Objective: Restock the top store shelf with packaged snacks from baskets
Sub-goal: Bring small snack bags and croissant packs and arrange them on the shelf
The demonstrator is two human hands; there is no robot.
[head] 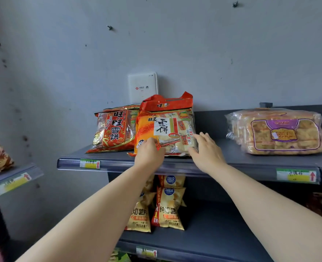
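While my left hand (149, 152) pinches the orange rice cracker bag (165, 127) and my right hand (205, 150) lies spread on it, I seat it right of the red cracker bag (114, 129), touching; next, I judge, both release.

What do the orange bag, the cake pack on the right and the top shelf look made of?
The orange bag looks like glossy printed plastic film, crinkled at its top. The cake pack is thin clear plastic wrap, contents showing through. The shelf is probably painted metal: dark, matte.
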